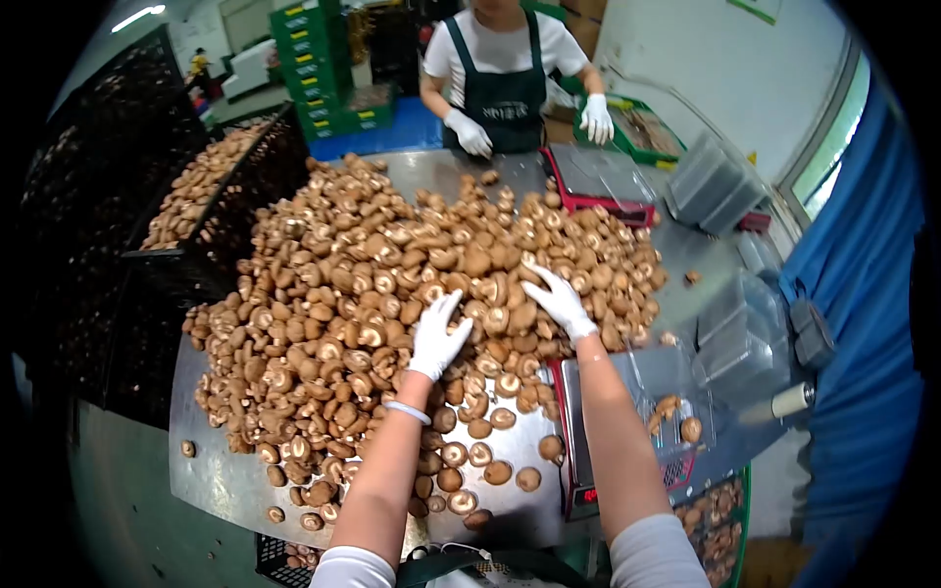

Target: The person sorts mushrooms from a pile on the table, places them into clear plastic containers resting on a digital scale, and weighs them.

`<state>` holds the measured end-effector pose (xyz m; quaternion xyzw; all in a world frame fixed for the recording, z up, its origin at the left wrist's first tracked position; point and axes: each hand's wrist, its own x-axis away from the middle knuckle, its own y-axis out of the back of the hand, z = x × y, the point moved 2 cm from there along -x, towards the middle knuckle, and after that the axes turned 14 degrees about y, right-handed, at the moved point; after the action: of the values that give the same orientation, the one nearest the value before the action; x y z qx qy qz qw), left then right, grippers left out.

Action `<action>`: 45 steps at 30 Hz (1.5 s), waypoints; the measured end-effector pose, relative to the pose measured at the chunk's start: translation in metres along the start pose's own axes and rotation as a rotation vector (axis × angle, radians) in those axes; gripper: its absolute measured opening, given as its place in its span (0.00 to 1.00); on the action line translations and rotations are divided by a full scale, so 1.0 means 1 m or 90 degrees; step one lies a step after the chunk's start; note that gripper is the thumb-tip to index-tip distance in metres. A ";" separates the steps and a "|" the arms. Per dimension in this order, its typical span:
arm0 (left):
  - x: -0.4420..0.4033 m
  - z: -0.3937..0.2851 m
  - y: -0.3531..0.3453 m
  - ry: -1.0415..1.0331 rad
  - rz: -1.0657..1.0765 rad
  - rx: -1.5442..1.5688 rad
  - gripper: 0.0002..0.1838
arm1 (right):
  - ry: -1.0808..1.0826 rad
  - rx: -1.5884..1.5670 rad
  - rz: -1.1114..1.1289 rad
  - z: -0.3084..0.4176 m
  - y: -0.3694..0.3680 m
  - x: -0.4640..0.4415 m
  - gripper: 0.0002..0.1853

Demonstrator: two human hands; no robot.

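Shiitake mushrooms (368, 265) lie in a broad, loose heap on the metal counter (221, 490), with scattered pieces along the near edge. The left hand (439, 341), gloved in white, rests against the middle of the heap; its grip is apart, thumb held away from the fingers. The right hand (562, 302), likewise gloved, sits just beside it with fingers spread and nothing visibly clamped; contact under the fingertips cannot be confirmed.

The step in hand is judged to be selecting by touch. Sound practice: cup caps lightly from the side, lift without pressing on those beneath, and keep gills and stems unbruised. Work from the top of the heap to limit rolling.

Near the right forearm stand a digital scale (578, 478) and a clear plastic tray (642, 367) containing a few pieces. A co-worker (498, 88) stands opposite.
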<state>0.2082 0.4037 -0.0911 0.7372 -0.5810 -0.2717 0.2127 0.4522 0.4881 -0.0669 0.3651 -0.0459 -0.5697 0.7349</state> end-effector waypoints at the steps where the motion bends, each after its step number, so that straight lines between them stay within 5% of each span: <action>1: 0.000 0.004 0.001 0.002 0.013 0.037 0.30 | 0.000 0.055 0.005 0.004 0.000 0.005 0.29; 14: 0.076 -0.012 0.041 -0.101 0.088 -0.060 0.29 | 0.071 0.066 -0.125 0.071 -0.061 0.099 0.25; 22: 0.170 -0.020 0.062 -0.237 0.061 -0.196 0.29 | 0.216 0.295 0.083 0.126 -0.077 0.169 0.28; 32: 0.284 0.007 0.072 -0.138 0.080 -0.237 0.25 | 0.259 0.268 0.260 0.157 -0.070 0.279 0.24; 37: 0.272 0.028 0.095 0.079 0.031 -0.079 0.28 | 0.274 0.131 0.188 0.139 -0.078 0.289 0.15; 42: 0.261 0.041 0.101 0.150 0.054 0.058 0.26 | 0.254 0.091 0.210 0.161 -0.072 0.275 0.19; 45: 0.258 0.043 0.104 0.193 0.048 0.094 0.26 | 0.212 0.123 0.063 0.168 -0.046 0.241 0.23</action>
<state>0.1492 0.1282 -0.0980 0.7609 -0.5881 -0.1053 0.2531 0.4176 0.1927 -0.0558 0.5205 0.0042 -0.4573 0.7210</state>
